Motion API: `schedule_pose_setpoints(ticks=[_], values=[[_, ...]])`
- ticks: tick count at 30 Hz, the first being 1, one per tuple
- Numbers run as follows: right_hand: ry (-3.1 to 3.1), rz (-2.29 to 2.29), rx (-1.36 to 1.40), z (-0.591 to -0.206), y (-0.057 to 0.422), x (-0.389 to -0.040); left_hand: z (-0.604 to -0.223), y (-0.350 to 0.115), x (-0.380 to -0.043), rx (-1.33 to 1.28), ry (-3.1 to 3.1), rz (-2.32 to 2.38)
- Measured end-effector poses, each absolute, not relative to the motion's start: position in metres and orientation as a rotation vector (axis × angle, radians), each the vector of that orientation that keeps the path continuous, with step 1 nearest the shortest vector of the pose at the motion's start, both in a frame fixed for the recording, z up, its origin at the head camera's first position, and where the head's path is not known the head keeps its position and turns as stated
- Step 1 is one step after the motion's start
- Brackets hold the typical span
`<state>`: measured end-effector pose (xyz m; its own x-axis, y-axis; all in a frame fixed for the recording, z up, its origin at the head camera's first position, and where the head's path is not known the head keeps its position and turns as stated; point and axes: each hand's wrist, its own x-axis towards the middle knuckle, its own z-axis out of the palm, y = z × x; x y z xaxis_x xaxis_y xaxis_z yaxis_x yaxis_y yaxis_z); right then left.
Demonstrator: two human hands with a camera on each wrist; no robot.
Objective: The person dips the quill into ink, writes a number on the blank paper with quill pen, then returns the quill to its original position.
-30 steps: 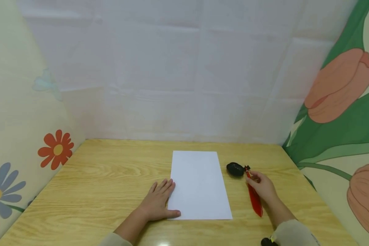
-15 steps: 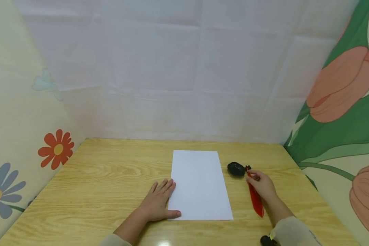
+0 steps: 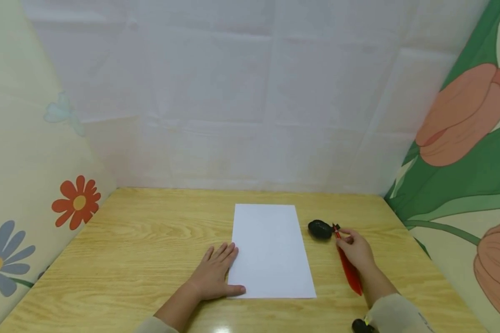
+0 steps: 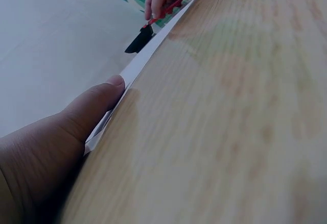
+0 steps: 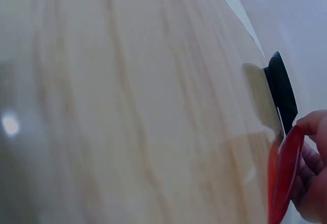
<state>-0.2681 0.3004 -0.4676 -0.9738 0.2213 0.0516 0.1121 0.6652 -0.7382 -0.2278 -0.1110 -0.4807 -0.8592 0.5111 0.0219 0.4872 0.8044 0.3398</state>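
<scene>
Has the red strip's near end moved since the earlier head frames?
Yes, slightly: in the head view, the red strip has its near end further right, away from the paper.

red strip (image 3: 350,271): lower end swung right, now nearer the right forearm (image 3: 380,286); whole strip lies more slanted than a second ago
right hand (image 3: 358,251): fingers shifted very slightly right

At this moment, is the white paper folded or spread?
Spread: the white paper lies as one rectangle with no fold visible, the left hand touching it.
</scene>
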Motion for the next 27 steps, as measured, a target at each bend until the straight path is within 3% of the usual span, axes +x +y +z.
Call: schedule_pose_setpoints(ticks=[27], values=[[-2.469,1.665,-0.342,-0.458,0.29,-0.267,-0.482,-0.111,-0.229,0.806,2.913,0.526]])
